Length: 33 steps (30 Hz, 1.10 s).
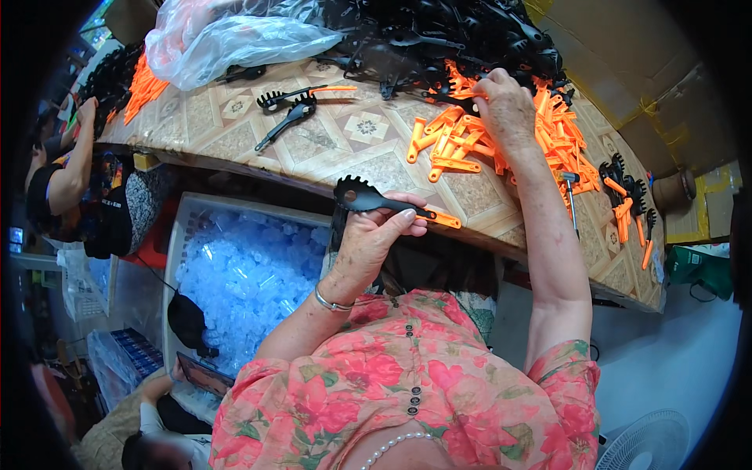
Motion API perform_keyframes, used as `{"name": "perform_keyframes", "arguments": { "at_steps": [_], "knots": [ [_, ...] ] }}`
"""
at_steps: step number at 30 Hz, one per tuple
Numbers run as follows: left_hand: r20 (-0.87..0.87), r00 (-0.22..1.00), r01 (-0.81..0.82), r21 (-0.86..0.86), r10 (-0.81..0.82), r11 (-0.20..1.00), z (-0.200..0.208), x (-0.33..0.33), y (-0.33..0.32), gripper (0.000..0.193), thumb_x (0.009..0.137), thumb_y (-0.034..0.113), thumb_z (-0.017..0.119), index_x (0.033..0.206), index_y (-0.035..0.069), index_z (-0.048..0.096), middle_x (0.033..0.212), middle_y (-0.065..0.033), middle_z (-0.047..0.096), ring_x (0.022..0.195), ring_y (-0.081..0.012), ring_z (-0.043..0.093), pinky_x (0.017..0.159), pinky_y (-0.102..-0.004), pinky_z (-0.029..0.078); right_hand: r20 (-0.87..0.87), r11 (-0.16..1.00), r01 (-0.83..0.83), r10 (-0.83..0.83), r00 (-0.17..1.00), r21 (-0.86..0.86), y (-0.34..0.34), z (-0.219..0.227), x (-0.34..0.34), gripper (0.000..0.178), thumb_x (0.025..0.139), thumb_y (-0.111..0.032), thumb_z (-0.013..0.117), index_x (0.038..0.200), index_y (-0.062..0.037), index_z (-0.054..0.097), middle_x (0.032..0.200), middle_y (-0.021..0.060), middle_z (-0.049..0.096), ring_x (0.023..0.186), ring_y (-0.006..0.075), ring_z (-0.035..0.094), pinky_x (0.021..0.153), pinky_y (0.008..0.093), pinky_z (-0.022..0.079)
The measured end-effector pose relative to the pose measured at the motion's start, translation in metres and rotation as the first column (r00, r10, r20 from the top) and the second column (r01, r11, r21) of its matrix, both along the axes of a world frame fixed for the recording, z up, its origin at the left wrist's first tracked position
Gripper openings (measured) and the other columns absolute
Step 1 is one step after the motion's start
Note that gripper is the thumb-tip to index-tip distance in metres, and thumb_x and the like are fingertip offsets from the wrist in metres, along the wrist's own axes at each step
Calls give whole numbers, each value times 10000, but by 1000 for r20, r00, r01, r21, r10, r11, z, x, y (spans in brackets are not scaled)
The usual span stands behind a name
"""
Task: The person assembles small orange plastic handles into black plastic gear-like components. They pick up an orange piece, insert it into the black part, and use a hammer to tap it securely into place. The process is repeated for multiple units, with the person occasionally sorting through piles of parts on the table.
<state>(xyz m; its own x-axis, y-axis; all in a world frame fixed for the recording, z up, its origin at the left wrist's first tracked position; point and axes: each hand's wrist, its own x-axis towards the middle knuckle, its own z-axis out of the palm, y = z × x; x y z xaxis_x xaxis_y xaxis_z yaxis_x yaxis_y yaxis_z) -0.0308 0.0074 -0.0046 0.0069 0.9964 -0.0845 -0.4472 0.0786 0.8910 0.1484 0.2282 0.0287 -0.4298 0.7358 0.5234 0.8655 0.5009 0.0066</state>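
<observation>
My left hand (376, 231) is closed around a black spaghetti server (360, 196) at the table's near edge. Its toothed head points left, and an orange handle (443, 219) sticks out past my fingers on the right. Farther off, my right hand (505, 110) reaches over a heap of orange handles (556, 129). Its fingers are pinched at the end of a slim black utensil piece (448, 99), whose shape is partly lost among the pile. Loose orange handles (454, 166) lie just in front of that hand.
A big heap of black utensil parts (439, 39) and a clear plastic bag (235, 47) cover the table's far side. Several assembled servers (627, 192) and a small hammer (571, 188) lie at right. A crate (182, 227) of clear bluish pieces stands below left; other people are at left.
</observation>
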Motion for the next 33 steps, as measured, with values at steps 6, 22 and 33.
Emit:
{"name": "perform_keyframes", "arguments": {
  "at_steps": [6,22,33],
  "knots": [
    [-7,999,31,-4,-31,1000,-3,4,4,201,909,34,554,1094,-28,603,1021,-93,644,818,-122,647,783,-242,538,-170,996,-44,30,985,-82,-26,4,35,226,743,-247,745,903,-108,664,947,43,598,926,229,601,797,382,463],
    [-38,999,20,-27,-21,999,1,17,12,188,914,18,543,1086,-22,607,1044,-94,637,821,-129,646,764,-243,541,8,808,483,-510,860,-337,41,2,94,501,783,-504,664,1042,-75,681,1121,156,612,1055,307,585,863,418,468],
    [-31,999,32,-21,-33,999,1,16,13,187,907,22,554,1079,-12,620,1001,-77,651,802,-118,649,757,-237,539,-765,702,-406,-312,563,-585,22,-4,117,292,855,-248,665,1060,-41,672,826,15,657,801,83,584,753,245,460]
  ]
}}
